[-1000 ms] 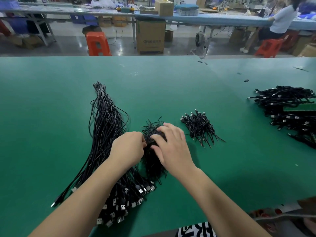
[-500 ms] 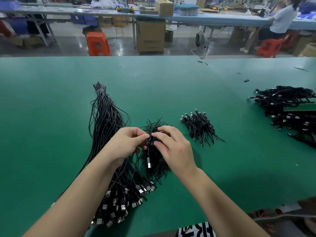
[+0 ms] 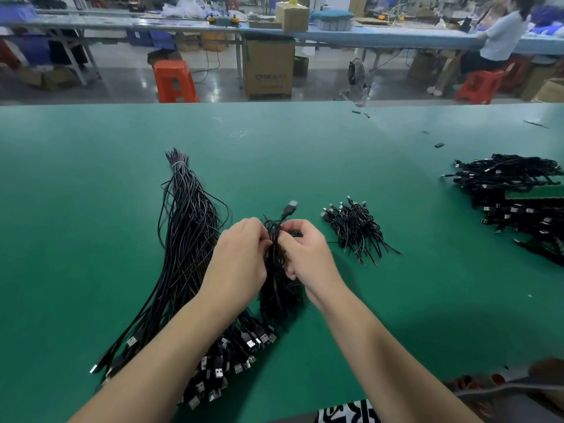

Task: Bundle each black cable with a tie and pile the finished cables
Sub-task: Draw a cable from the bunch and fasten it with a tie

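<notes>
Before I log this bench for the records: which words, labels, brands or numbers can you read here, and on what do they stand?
"OTOR", roughly, followed by smaller characters too blurred to read: printed on the big cardboard box on the floor beyond the green table.
Black-and-white pattern on the fabric at the near edge: no readable letters.
USB plugs of the cables: no legible marks.
Nothing else readable.

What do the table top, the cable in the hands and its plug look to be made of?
Table top: green mat, probably rubber or vinyl, matte with faint scuffs. Cable: thin black sheath, likely plastic, slightly glossy. Plug: black moulded body with a silvery, seemingly metal tip, though it is blurred.
</notes>
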{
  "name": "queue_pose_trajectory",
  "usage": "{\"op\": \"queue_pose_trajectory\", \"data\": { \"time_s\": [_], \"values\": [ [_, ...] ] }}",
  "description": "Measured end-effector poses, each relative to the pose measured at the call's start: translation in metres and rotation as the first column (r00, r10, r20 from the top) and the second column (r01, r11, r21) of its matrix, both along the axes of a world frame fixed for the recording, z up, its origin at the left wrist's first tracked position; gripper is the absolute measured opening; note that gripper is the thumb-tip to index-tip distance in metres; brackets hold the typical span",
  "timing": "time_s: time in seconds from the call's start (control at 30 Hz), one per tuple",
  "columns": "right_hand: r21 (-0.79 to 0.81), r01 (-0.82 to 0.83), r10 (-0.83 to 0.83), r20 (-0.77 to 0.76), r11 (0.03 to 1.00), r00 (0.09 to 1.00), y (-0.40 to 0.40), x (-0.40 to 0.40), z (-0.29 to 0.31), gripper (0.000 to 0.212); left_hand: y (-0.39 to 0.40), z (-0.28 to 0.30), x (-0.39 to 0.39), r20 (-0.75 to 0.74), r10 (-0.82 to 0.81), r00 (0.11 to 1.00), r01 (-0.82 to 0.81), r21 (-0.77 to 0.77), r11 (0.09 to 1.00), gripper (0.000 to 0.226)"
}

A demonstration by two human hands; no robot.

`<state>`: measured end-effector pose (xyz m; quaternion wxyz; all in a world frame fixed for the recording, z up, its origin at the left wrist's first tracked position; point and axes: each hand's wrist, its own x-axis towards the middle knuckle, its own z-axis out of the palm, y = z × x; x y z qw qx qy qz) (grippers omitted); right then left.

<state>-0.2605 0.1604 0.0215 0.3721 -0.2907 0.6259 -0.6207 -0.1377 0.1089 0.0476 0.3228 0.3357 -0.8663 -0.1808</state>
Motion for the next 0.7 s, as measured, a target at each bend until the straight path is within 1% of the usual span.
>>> {"op": "queue_pose_trajectory", "data": {
  "time_s": [0.07, 0.1, 0.13, 0.17, 0.2, 0.23, 0.3, 0.33, 0.4, 0.43, 0.5, 0.57, 0.7],
  "values": [
    [0.05, 0.016, -0.019, 0.049, 0.999, 0.999, -0.003, 0.0, 0.002, 0.009, 0.004, 0.0, -0.001, 0.062, -0.004, 0.998, 0.014, -0.16, 0.987, 0.024],
    [0.062, 0.012, -0.015, 0.052, 0.998, 0.999, -0.003, -0.001, 0.003, 0.009, 0.004, -0.001, 0.0, 0.079, -0.001, 0.997, 0.017, -0.204, 0.979, 0.024],
    [0.059, -0.004, 0.001, 0.048, 0.998, 0.999, -0.003, -0.002, 0.004, 0.008, 0.004, -0.003, 0.0, 0.082, -0.007, 0.997, 0.024, -0.212, 0.977, 0.023],
    [0.04, -0.032, 0.03, 0.042, 0.999, 0.999, 0.0, -0.004, 0.005, 0.008, 0.002, -0.004, 0.0, 0.07, -0.007, 0.998, 0.02, -0.181, 0.983, 0.02],
    [0.005, -0.072, 0.071, 0.042, 0.997, 0.997, 0.002, -0.005, 0.006, 0.007, 0.0, -0.006, 0.0, 0.041, 0.004, 0.999, 0.0, -0.106, 0.994, 0.018],
    [-0.04, -0.118, 0.12, 0.047, 0.992, 0.992, 0.005, -0.006, 0.006, 0.008, -0.003, -0.007, 0.0, 0.006, 0.03, 1.0, -0.03, 0.001, 1.0, 0.017],
    [-0.113, -0.206, 0.209, 0.022, 0.972, 0.978, 0.01, -0.004, 0.005, 0.02, -0.013, -0.009, 0.001, -0.051, 0.101, 0.994, -0.088, 0.216, 0.972, 0.018],
    [-0.124, -0.238, 0.237, -0.027, 0.963, 0.971, 0.011, -0.003, 0.004, 0.028, -0.016, -0.01, 0.002, -0.068, 0.127, 0.99, -0.101, 0.298, 0.949, 0.019],
    [-0.117, -0.249, 0.231, -0.149, 0.961, 0.962, 0.01, 0.001, 0.0, 0.037, -0.022, -0.01, 0.003, -0.106, 0.138, 0.985, -0.083, 0.41, 0.908, 0.019],
    [-0.118, -0.226, 0.202, -0.185, 0.967, 0.962, 0.008, 0.002, -0.002, 0.038, -0.022, -0.01, 0.004, -0.126, 0.125, 0.984, -0.057, 0.446, 0.893, 0.019],
    [-0.144, -0.179, 0.151, -0.188, 0.973, 0.971, 0.006, 0.003, -0.005, 0.038, -0.02, -0.011, 0.006, -0.144, 0.103, 0.984, -0.018, 0.498, 0.867, 0.019],
    [-0.173, -0.173, 0.142, -0.176, 0.97, 0.974, 0.005, 0.003, -0.009, 0.037, -0.02, -0.011, 0.008, -0.144, 0.105, 0.984, -0.019, 0.499, 0.866, 0.018],
    [-0.165, -0.162, 0.111, -0.28, 0.973, 0.954, 0.005, 0.002, -0.012, 0.04, -0.021, -0.012, 0.011, -0.14, 0.112, 0.984, -0.031, 0.482, 0.876, 0.014]
  ]
}}
